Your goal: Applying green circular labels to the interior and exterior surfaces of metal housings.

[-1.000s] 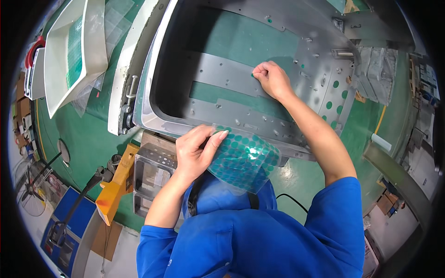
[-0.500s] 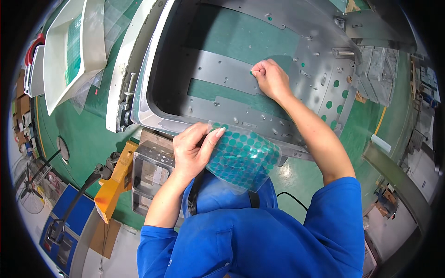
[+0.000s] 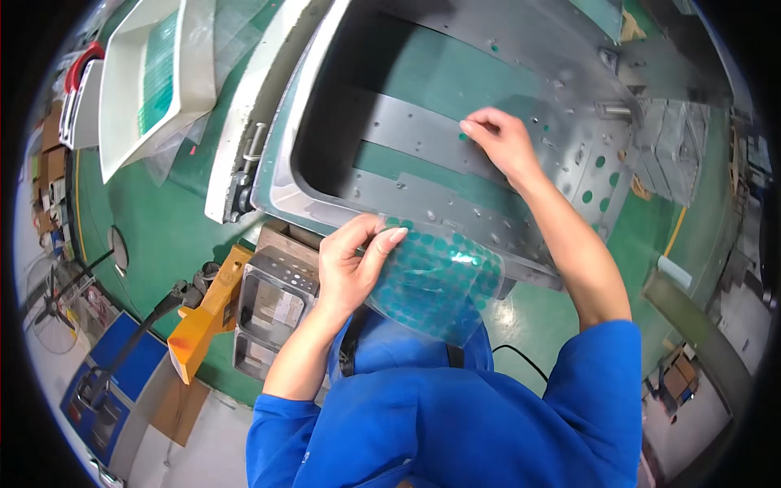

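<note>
My left hand pinches the upper edge of a clear sheet covered with round green stickers. The sheet hangs in front of me at the near rim of a large grey metal housing. Over the housing's inside, my right hand is closed, its fingers curled and thumb near the index fingertip, with nothing visible in them. One green sticker lies on the metal cross strip just below those fingertips. Several larger green dots mark the housing's right wall. Studs and small holes are spread over its metal.
A white tray with green sheets stands at the far left, beside a white curved panel. Below it are an orange bracket and a grey metal box frame. A fan and a blue cart stand lower left.
My right hand has drawn slightly off the small green sticker, which stays on the metal strip. My left hand keeps its hold on the sheet. The whole view has shifted a little.
</note>
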The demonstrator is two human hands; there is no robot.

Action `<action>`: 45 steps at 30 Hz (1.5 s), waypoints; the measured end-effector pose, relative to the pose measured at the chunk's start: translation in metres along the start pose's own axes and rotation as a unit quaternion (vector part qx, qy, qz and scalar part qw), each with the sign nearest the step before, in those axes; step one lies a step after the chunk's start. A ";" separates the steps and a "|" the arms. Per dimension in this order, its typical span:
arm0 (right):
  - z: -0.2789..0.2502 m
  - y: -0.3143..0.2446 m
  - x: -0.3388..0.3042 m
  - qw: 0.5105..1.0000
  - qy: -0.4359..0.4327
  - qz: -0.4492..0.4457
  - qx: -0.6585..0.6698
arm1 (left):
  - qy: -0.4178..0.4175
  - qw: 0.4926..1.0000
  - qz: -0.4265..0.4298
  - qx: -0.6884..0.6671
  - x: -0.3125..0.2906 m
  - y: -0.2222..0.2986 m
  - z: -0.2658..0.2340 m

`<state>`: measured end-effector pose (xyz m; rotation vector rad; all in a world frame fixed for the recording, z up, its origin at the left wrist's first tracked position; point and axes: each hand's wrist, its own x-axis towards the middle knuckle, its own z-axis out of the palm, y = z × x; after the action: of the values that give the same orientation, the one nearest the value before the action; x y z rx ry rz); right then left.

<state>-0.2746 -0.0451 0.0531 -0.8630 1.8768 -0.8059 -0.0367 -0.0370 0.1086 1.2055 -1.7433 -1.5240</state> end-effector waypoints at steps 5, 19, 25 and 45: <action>-0.001 -0.053 -0.091 0.947 -0.258 -0.186 0.052 | -0.002 1.000 0.025 0.001 -0.007 0.007 -0.006; 0.018 -0.048 -0.127 0.978 -0.049 -0.161 0.121 | 0.031 0.997 0.069 -0.016 -0.019 0.010 0.014; 0.023 -0.036 -0.127 0.928 0.064 -0.359 -0.077 | 0.039 0.999 0.027 -0.010 -0.018 0.010 0.021; 0.003 0.073 -0.013 0.971 -0.022 -0.078 -0.226 | 0.037 0.999 0.019 0.020 -0.014 -0.006 0.026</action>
<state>-0.2845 0.0044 -0.0010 -1.3129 2.0048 -0.4456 -0.0508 -0.0117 0.0990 1.2265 -1.7451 -1.4107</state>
